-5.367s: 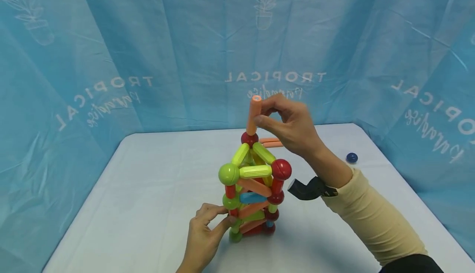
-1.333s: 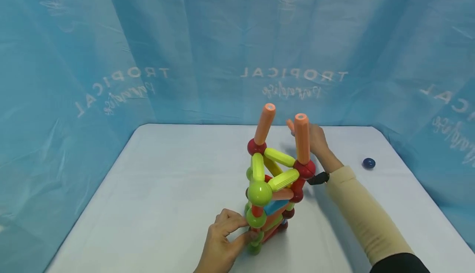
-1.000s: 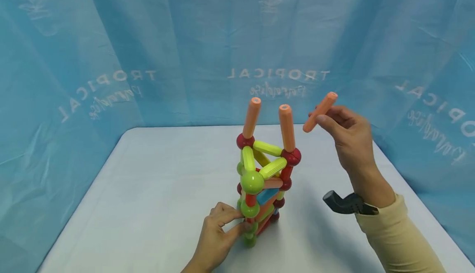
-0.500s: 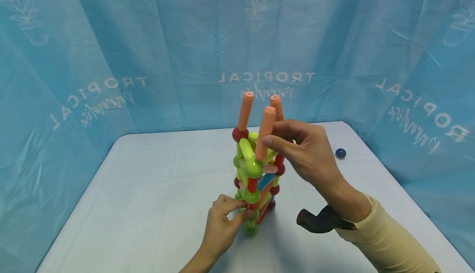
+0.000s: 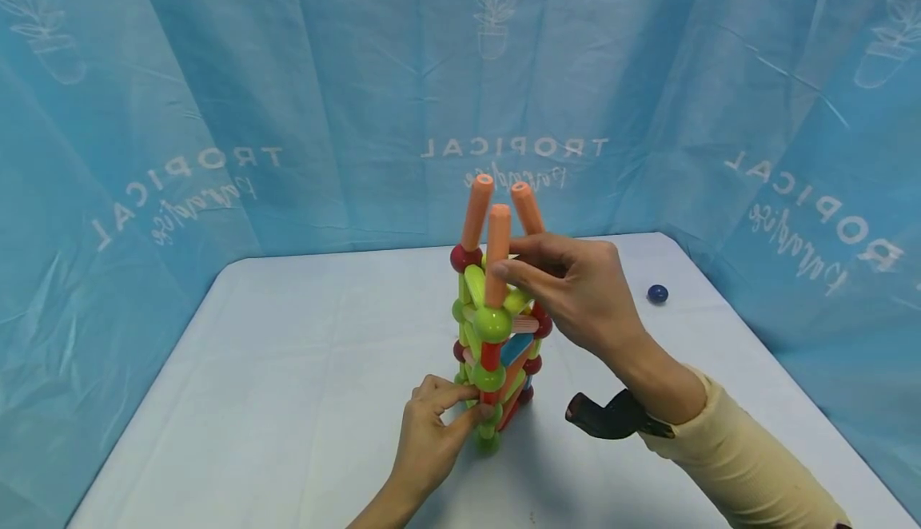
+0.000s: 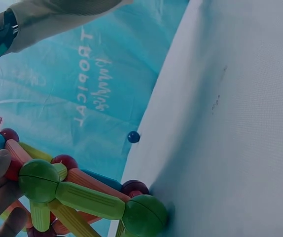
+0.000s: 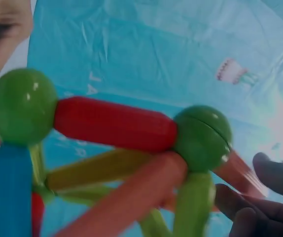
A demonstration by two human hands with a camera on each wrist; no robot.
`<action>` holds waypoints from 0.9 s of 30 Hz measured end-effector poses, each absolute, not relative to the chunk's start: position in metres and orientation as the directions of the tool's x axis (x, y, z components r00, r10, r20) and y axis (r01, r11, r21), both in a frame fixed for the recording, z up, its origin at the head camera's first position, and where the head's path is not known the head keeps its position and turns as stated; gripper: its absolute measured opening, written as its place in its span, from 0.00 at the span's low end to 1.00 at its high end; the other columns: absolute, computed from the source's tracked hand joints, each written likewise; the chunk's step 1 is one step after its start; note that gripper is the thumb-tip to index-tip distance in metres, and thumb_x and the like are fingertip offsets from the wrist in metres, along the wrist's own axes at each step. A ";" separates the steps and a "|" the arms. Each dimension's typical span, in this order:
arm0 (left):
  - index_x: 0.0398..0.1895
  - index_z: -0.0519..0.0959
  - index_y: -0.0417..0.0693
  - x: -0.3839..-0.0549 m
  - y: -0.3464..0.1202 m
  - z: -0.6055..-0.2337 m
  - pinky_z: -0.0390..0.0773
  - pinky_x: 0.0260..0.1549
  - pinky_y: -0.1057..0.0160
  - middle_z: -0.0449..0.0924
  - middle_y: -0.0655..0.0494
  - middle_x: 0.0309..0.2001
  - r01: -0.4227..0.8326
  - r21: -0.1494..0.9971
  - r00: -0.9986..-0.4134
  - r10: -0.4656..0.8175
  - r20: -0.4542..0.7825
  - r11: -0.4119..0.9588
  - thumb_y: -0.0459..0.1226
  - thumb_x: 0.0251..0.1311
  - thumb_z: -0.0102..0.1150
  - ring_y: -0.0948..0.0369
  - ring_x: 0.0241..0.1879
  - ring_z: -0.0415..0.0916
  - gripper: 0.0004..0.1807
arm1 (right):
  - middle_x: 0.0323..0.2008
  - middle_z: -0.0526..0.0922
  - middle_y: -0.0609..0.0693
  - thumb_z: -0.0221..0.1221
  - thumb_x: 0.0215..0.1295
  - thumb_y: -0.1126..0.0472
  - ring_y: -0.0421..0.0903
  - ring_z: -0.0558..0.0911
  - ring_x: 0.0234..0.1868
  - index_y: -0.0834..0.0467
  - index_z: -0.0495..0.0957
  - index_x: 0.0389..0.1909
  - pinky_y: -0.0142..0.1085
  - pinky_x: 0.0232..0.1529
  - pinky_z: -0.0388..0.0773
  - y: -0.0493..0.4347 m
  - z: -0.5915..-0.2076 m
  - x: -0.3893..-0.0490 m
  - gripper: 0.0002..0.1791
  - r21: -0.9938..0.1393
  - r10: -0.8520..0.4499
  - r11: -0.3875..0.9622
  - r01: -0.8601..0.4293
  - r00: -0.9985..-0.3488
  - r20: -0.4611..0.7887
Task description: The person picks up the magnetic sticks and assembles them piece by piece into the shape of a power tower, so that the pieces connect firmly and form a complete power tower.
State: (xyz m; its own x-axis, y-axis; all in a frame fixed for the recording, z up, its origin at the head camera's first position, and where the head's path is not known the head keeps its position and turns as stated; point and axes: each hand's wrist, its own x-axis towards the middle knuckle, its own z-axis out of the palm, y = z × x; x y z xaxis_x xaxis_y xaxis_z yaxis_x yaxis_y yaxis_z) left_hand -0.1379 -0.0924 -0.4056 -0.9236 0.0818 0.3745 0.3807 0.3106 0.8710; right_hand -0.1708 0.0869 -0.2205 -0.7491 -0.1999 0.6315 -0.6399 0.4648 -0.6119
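A tower of coloured magnetic rods and balls [image 5: 516, 349] stands upright on the table. My right hand [image 5: 586, 289] pinches an orange magnetic rod [image 5: 498, 249] between thumb and fingers. The rod stands upright with its lower end at the front green ball [image 5: 493, 324] on top of the tower. Behind it, two more orange rods rise from the top, one from a dark red ball [image 5: 466, 258]; the base of the other is behind my right hand. Lower down, my left hand [image 5: 430, 437] pinches a red rod [image 5: 490, 397] on the near edge of the tower.
A dark blue ball [image 5: 658, 294] lies on the right part of the white table [image 5: 288, 385]. Blue curtains [image 5: 360, 113] printed with lettering hang around the back and sides. A black wrist camera [image 5: 612, 417] juts from my right wrist.
My right hand has brought an orange rod from beyond the tower to the front green ball and straightened it upright. Two orange rods now stand behind it. My left hand keeps its grip.
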 end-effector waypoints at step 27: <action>0.34 0.87 0.61 -0.135 -0.135 -0.409 0.68 0.39 0.55 0.78 0.62 0.32 0.256 0.910 -0.950 -0.091 0.300 0.325 0.39 0.46 0.74 0.61 0.38 0.71 0.11 | 0.57 0.70 0.72 0.57 0.67 0.47 0.70 0.68 0.57 0.71 0.67 0.61 0.59 0.53 0.66 0.357 -0.431 -0.326 0.34 -0.539 0.315 0.800 0.262 -0.949 0.006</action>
State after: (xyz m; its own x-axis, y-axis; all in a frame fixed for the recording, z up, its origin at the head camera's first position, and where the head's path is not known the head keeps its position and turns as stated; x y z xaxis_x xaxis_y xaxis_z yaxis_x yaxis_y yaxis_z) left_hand -0.1348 -0.1355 -0.4088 -0.9497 -0.0914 0.2997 0.2561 0.3248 0.9105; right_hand -0.3265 0.3573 -0.4307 -0.9489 0.3154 0.0063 0.2625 0.8005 -0.5388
